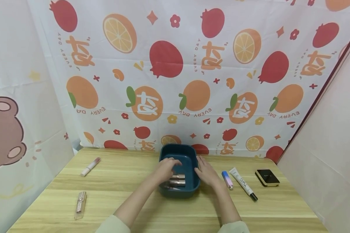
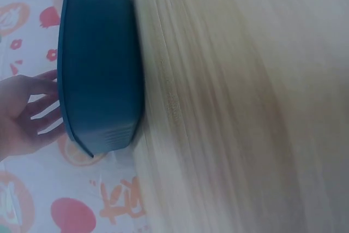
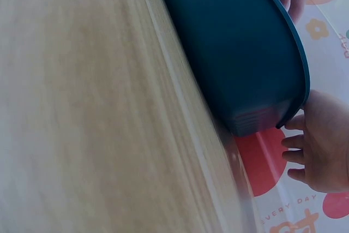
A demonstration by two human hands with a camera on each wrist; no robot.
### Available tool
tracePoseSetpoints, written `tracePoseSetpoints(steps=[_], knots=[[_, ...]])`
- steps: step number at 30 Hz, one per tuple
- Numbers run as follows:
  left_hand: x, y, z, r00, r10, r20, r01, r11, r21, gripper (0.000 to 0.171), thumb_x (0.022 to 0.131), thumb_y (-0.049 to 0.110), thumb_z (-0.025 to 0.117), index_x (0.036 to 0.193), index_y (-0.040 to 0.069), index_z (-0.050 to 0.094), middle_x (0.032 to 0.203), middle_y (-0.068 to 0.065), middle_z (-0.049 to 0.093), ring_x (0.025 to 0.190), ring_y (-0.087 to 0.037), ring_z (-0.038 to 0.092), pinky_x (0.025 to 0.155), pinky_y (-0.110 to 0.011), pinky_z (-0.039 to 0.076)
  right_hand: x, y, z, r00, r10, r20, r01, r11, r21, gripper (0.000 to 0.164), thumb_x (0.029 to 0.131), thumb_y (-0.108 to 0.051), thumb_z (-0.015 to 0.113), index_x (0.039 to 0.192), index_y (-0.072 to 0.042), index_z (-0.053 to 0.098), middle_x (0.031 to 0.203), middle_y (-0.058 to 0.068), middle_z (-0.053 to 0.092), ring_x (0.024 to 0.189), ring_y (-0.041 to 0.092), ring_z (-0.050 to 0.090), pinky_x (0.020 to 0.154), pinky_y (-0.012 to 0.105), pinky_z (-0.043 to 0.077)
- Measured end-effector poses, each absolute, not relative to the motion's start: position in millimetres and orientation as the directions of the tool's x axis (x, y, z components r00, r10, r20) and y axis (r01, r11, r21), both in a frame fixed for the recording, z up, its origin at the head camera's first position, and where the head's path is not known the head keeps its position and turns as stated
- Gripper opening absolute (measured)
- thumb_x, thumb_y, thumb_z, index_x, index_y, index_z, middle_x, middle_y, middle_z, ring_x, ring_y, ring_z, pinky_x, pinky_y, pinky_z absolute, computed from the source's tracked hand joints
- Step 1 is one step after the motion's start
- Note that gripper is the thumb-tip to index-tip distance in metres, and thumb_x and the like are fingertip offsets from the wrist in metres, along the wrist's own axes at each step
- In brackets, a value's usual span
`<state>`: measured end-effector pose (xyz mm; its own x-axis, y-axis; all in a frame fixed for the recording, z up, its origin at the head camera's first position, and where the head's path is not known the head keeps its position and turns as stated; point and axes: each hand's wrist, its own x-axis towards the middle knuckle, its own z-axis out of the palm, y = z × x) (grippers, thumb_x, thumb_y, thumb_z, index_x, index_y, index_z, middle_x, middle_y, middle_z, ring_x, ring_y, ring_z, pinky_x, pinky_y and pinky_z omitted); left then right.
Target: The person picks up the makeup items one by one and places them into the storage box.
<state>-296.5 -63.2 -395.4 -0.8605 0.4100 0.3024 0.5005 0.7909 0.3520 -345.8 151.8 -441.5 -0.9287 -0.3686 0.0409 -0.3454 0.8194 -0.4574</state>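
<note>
Left hand point(image 1: 165, 169) loose, over blue bin point(image 1: 179, 194) | right hand point(image 1: 206, 171) unclenched, touching its right rim | tubes point(image 1: 178, 183) inside, near left hand

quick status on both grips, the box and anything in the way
Left grip over left side of box. Right grip touching its right rim. Shiny tubes lying inside. Nothing seen in the way.

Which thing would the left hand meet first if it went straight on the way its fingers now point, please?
Most likely the gold-coloured tubes in the blue container, or its floor just beside them: the left hand points down inside it, but depth is unclear.
</note>
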Motion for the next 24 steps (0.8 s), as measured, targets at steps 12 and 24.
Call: tracePoseSetpoints(steps=[12,24], knots=[[-294,-76,-393,-0.844,0.395,0.362,0.522,0.762,0.384,0.030,0.073,-0.008,0.068,0.098,0.007,0.068,0.091,-0.010,0.063,0.082,-0.028,0.057,0.069,-0.039,0.049,-347,152,-441,-0.925,-0.376,0.053,-0.359,0.819,-0.448,0.058,0.097,-0.030,0.041,0.145,-0.004,0.022,0.148,0.016,0.020,0.134,0.032,0.019,0.105,0.049,0.021],[-283,-92,-386,-0.887,0.313,0.340,0.436,0.812,0.389,0.028,0.076,0.000,0.070,0.102,0.011,0.067,0.091,-0.007,0.063,0.086,-0.027,0.059,0.062,-0.035,0.050,-347,152,-442,-0.926,-0.374,0.051,-0.357,0.824,-0.440,0.058,0.097,-0.028,0.042,0.145,-0.003,0.022,0.148,0.017,0.021,0.134,0.032,0.020,0.105,0.049,0.021]])
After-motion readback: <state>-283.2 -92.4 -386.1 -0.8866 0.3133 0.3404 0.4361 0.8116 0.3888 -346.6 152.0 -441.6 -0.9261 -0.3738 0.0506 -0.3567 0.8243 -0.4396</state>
